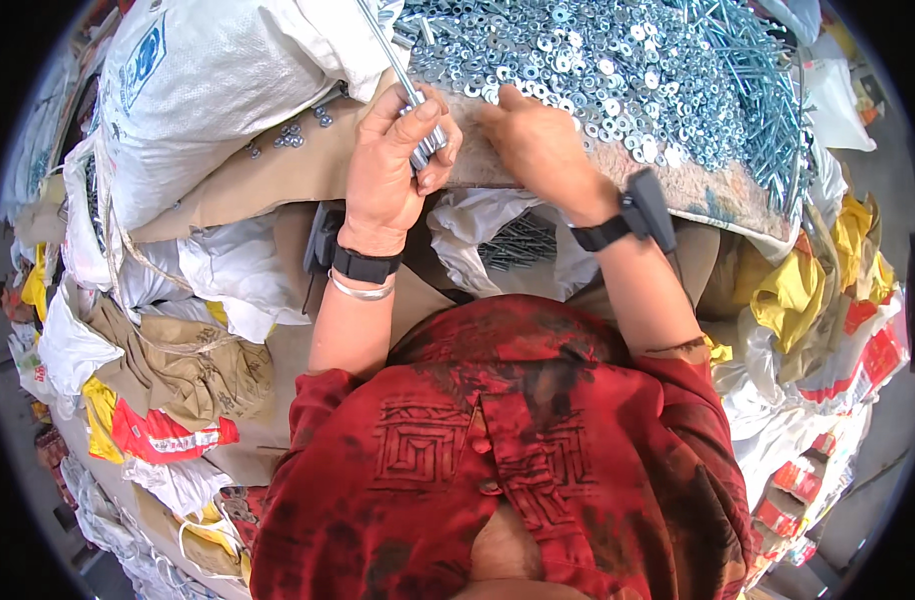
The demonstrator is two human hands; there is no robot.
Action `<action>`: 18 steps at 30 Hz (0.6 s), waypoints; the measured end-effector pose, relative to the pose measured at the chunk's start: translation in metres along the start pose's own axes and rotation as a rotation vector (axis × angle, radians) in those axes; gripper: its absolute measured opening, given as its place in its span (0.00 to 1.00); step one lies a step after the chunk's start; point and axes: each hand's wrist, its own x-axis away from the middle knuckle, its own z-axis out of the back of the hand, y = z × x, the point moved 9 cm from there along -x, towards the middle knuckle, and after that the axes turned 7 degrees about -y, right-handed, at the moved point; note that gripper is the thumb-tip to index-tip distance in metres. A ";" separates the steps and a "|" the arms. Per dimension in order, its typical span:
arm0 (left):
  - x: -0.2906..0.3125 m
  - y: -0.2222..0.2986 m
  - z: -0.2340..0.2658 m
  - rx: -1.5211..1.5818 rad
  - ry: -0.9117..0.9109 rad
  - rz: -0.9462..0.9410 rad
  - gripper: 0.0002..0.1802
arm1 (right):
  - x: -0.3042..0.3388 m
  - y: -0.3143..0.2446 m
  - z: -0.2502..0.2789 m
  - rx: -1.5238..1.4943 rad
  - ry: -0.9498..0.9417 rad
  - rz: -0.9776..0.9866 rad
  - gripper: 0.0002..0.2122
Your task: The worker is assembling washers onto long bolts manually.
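My left hand [403,150] is closed round several long thin metal bolts [386,38], whose shafts point up and to the left. Thicker silver ends of the bolts [428,150] stick out between its thumb and fingers. Just right of it, my right hand [543,145] rests at the near edge of a heap of loose silver washers [598,75]. Its fingers are curled in, back of the hand up, and whatever they may hold is hidden. More long bolts [758,90] lie piled at the right side of the washers.
A full white woven sack [208,90] leans at the upper left, with a few loose nuts [290,135] beside it on the cardboard [218,200]. Below the work surface, an open white bag [463,235] holds dark bolts [523,243]. Yellow bags [790,290] lie at the right.
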 end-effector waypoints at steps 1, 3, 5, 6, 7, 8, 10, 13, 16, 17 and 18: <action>0.004 0.001 -0.001 -0.008 0.001 -0.005 0.07 | -0.003 -0.006 -0.009 0.080 -0.045 0.054 0.07; 0.016 -0.003 0.004 -0.037 0.037 0.044 0.08 | -0.002 -0.004 -0.014 0.082 -0.049 0.052 0.06; 0.020 -0.002 0.006 -0.024 0.065 0.048 0.08 | 0.000 0.015 -0.015 0.032 0.010 -0.058 0.06; 0.021 -0.002 0.009 0.004 0.102 0.051 0.07 | -0.002 0.021 -0.009 -0.038 -0.071 -0.196 0.05; 0.022 -0.001 0.011 0.034 0.137 0.053 0.08 | -0.005 0.036 -0.010 -0.059 -0.021 -0.255 0.06; 0.020 0.000 0.010 0.052 0.137 0.058 0.08 | -0.007 0.034 -0.004 -0.085 0.054 -0.231 0.06; 0.011 -0.001 0.005 0.049 0.176 0.035 0.08 | -0.007 0.031 0.002 -0.101 0.129 -0.198 0.06; 0.003 -0.011 0.003 0.042 0.258 0.020 0.08 | -0.009 0.016 -0.011 0.155 -0.014 -0.078 0.06; -0.001 -0.027 0.001 0.124 0.194 0.072 0.10 | 0.007 0.028 -0.001 0.040 -0.016 -0.122 0.04; 0.000 -0.029 0.004 0.132 0.192 0.069 0.10 | 0.011 0.039 0.005 0.046 -0.013 -0.194 0.04; 0.002 -0.029 0.004 0.078 0.168 0.060 0.09 | 0.016 0.040 0.018 -0.104 0.057 -0.226 0.04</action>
